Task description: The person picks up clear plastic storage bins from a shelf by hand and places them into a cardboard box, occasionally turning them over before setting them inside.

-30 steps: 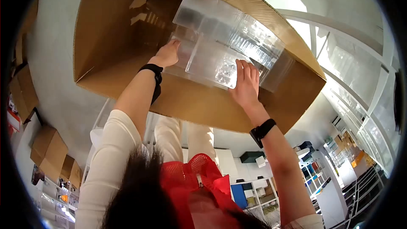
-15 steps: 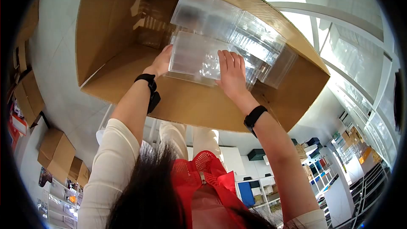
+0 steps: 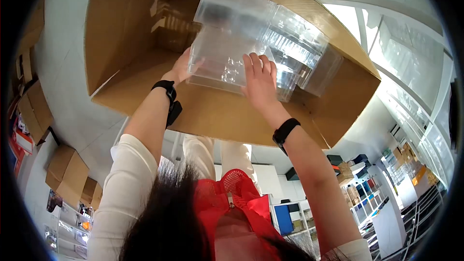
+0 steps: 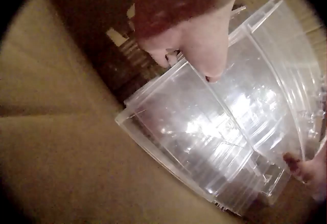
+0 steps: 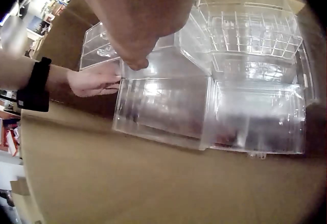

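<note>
A clear plastic box [image 3: 220,50] lies inside a large open cardboard box [image 3: 145,65]. At its left end my left hand [image 3: 180,69] grips it; in the left wrist view the thumb of that hand [image 4: 196,35] lies over the edge while other fingers go behind the wall. My right hand [image 3: 261,84] holds the right part, its bent fingers over the top and the thumb by the near side. Close behind sits another clear plastic container [image 3: 237,7]. More clear pieces with a grid of compartments [image 5: 250,35] show in the right wrist view.
Cardboard walls surround both hands, with the near wall [image 3: 227,121] right below the wrists. A white metal frame [image 3: 386,7] stands at the right. Smaller cardboard boxes [image 3: 67,174] and shelves [image 3: 297,217] are farther off.
The near clear box has shifted left across the container group, and my right hand has moved left with it. My left hand has moved slightly left and down, staying at the left end.
</note>
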Demonstrator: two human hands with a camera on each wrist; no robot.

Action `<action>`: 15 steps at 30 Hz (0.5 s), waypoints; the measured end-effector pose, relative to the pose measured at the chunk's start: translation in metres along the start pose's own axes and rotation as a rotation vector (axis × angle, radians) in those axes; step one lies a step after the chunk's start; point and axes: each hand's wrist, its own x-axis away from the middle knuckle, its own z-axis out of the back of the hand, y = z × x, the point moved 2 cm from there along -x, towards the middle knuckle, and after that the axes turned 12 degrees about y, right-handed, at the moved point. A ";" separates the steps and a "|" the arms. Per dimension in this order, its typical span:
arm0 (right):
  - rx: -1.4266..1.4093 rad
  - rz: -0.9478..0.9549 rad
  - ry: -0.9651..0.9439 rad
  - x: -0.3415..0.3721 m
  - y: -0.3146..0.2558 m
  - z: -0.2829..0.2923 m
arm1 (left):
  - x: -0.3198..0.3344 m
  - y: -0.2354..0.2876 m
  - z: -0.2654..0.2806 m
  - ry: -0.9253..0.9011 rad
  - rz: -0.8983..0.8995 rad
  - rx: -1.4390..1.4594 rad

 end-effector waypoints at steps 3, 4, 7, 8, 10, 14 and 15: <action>0.010 0.005 0.028 0.001 0.002 -0.006 | -0.008 -0.015 -0.002 0.011 -0.089 0.005; -0.008 -0.003 0.029 0.000 0.002 -0.003 | -0.011 -0.014 0.002 0.009 -0.132 -0.042; -0.103 -0.056 0.077 -0.006 0.002 0.006 | -0.009 0.011 0.021 -0.056 -0.012 -0.061; -0.140 -0.083 0.104 -0.005 0.001 0.008 | -0.007 0.026 0.027 -0.091 0.066 -0.050; -0.159 -0.131 0.078 0.003 -0.004 0.008 | -0.013 0.008 0.034 -0.261 -0.104 -0.102; -0.291 -0.233 -0.070 0.014 -0.004 0.016 | -0.009 -0.001 0.048 -0.371 0.462 0.491; -0.326 -0.262 -0.069 0.017 -0.001 0.016 | -0.001 0.023 0.057 -0.358 0.517 0.457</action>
